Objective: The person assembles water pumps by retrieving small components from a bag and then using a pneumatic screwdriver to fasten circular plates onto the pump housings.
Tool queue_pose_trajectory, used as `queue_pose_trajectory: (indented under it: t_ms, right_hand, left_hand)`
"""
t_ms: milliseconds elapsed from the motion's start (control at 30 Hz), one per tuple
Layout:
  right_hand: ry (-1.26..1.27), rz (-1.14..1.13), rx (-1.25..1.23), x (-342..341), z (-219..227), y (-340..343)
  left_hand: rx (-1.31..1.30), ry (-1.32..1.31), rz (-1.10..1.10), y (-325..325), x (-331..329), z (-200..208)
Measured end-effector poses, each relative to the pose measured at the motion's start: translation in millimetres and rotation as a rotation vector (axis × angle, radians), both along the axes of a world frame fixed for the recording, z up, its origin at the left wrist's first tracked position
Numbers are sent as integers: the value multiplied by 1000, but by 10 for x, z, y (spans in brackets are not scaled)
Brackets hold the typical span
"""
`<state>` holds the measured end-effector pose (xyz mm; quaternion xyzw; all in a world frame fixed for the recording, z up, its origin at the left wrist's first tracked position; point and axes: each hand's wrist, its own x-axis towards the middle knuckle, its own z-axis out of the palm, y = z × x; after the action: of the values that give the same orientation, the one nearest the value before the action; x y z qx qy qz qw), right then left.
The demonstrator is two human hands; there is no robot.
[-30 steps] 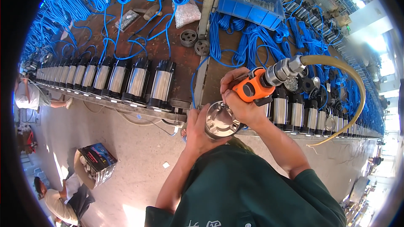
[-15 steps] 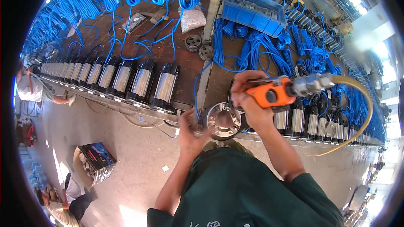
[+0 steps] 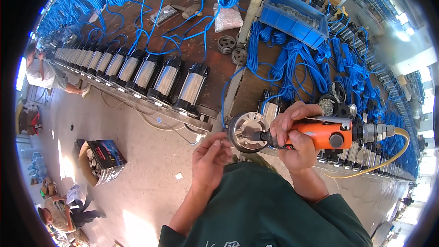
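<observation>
A right hand (image 3: pixel 302 154) wraps around an orange power driver (image 3: pixel 327 136), its tip at the round metal housing (image 3: pixel 247 124) between both hands; the left hand (image 3: pixel 209 159) half-curls beside the rim (image 3: pixel 232 138), its grip unclear. The driver looks heavy, rigid, best held mid-length; the housing likely slick, best steadied by its rim.

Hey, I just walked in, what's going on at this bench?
A person's right hand grips an orange tool fed by a yellowish hose. Its tip is over the face of a round, shiny metal part at the bench edge; contact is unclear. The left hand has its fingertips at the part's dark rim, perhaps touching. Silver-and-black cylinders line the edge to the left, and blue cable bundles lie beyond the part.
</observation>
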<state>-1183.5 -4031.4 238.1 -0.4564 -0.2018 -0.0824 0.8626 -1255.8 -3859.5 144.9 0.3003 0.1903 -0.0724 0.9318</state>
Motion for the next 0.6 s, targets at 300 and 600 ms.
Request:
queue_pose_trajectory:
  t_ms: [300,600]
  right_hand:
    - [5,3,-42,-53,-21,48]
    - [87,67,93,-24,-59,54]
  left_hand:
    - [-193,18,-38,-203,108,-90]
    - [-55,-19,-89,-190,141,-90]
